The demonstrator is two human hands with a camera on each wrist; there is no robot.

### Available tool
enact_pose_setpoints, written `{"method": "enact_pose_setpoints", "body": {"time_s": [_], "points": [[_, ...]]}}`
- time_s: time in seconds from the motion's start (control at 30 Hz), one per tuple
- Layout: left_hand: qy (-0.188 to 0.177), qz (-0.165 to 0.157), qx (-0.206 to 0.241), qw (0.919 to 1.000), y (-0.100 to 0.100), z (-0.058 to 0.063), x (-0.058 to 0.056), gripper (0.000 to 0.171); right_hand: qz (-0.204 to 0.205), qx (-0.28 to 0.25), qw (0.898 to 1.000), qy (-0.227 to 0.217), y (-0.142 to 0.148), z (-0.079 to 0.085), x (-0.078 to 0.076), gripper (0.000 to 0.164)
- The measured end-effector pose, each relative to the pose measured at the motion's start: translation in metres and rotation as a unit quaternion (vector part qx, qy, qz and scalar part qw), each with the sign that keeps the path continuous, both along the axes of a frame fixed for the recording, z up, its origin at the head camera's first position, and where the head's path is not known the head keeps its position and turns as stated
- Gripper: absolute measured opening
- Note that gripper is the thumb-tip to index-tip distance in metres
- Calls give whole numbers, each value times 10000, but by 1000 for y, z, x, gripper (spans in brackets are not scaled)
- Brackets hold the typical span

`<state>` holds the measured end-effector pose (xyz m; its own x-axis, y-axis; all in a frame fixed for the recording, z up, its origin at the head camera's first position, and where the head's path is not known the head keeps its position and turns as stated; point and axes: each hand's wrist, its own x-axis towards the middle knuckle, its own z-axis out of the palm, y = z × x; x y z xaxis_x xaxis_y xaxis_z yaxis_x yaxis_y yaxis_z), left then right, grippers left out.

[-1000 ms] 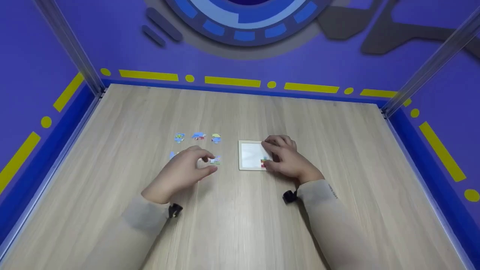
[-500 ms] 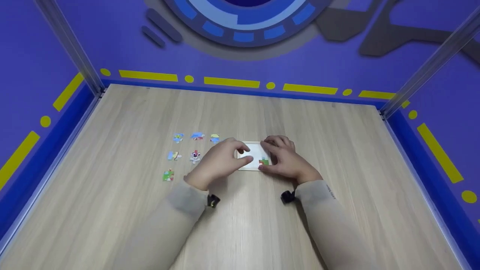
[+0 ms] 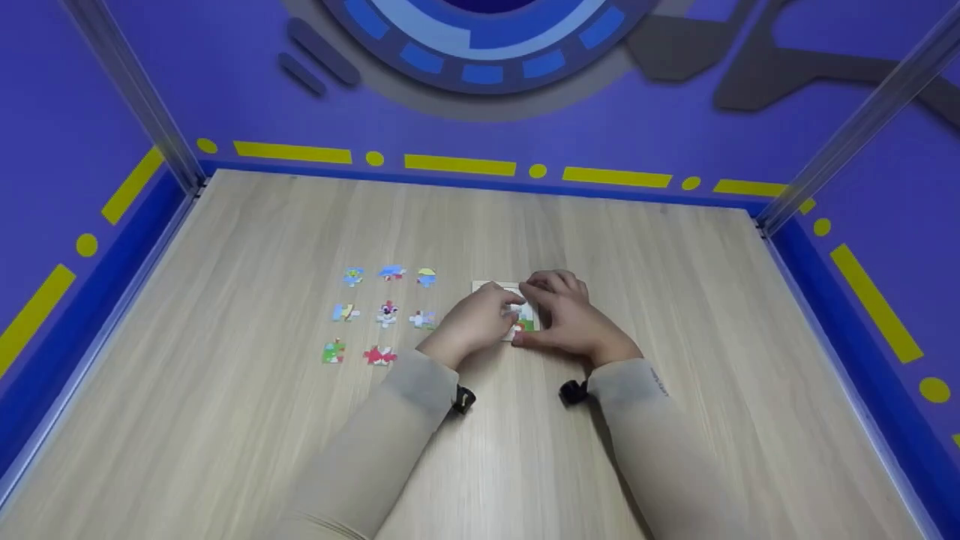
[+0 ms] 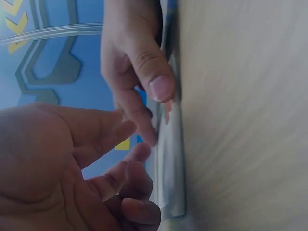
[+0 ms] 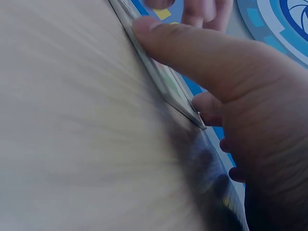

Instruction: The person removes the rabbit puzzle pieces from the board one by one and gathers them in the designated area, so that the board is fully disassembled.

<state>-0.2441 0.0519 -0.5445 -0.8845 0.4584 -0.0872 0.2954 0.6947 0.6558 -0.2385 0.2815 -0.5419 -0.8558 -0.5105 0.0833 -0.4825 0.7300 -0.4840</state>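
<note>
In the head view my right hand [image 3: 566, 311] holds the right end of a small white puzzle frame [image 3: 484, 286]. Its thumb lies over the near rim, and its fingers reach toward the far side. A green and red puzzle piece [image 3: 527, 325] sits in the frame's near right corner, partly covered. My left hand [image 3: 480, 319] is over the frame, hiding much of its left part. The left wrist view shows this left hand [image 4: 72, 168] with bent fingers and the thumb apart, nothing seen between them. The right thumb [image 5: 168, 41] rests along the rim in the right wrist view.
Loose puzzle pieces lie in rows left of the frame, among them a red piece [image 3: 380, 355], a green piece [image 3: 334, 351] and a yellow and blue piece [image 3: 426, 277]. Purple panels [image 3: 480, 135] wall in the wooden table [image 3: 637, 247] at the back and sides.
My left hand has moved right, from over the loose pieces to over the frame, uncovering the lower rows. My right hand stays at the frame, its thumb shifted slightly down and left.
</note>
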Motion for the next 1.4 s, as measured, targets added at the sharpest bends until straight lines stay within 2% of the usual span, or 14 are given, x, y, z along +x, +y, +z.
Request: {"method": "enact_pose_setpoints", "body": {"time_s": [0.1, 0.17, 0.4, 0.53, 0.57, 0.63, 0.67, 0.73, 0.8, 0.9, 1.03, 1.13, 1.17, 1.4], "points": [[136, -118, -226, 9996, 2, -14, -4, 41, 35, 39, 10000, 19, 0, 0, 0, 108], [215, -141, -350, 9991, 4, -12, 0, 43, 41, 52, 10000, 9, 0, 0, -1, 110], [-106, -198, -465, 9987, 3, 35, 30, 48, 25, 40, 10000, 11, 0, 0, -1, 109], [-117, -140, -630, 9978, 5, 38, 32, 46, 11, 23, 10000, -21, 0, 0, -1, 109], [-116, -137, -636, 9978, 5, 37, 32, 45, 7, 19, 10000, -29, 0, 0, -1, 109], [15, -120, -598, 9981, 6, 22, 24, 43, 14, 19, 10000, -39, 0, 1, -1, 109], [97, -130, -619, 9980, 6, 20, 25, 42, 20, 19, 10000, -34, 0, 1, -1, 108], [241, -130, -575, 9980, 7, 4, 17, 41, 36, 15, 10000, -28, -1, 1, -1, 108], [323, -124, -538, 9980, 8, -5, 12, 41, 44, -5, 10000, -15, -1, 0, -1, 107], [193, -121, -414, 9989, 8, 5, 16, 41, 40, -11, 10000, -11, -1, 0, -2, 106], [251, -102, -331, 9991, 8, 26, 28, 36, 19, 13, 10000, -4, -1, -1, -2, 106], [346, -101, -222, 9991, 8, 33, 32, 33, 9, 51, 10000, 25, -1, -1, -2, 107], [270, -102, -169, 9994, 8, 38, 34, 32, 8, 61, 10000, 27, -1, -1, -2, 107], [232, 9, 119, 9997, 7, 38, 34, 25, 17, 35, 10000, -31, -1, 0, -1, 105]]}}
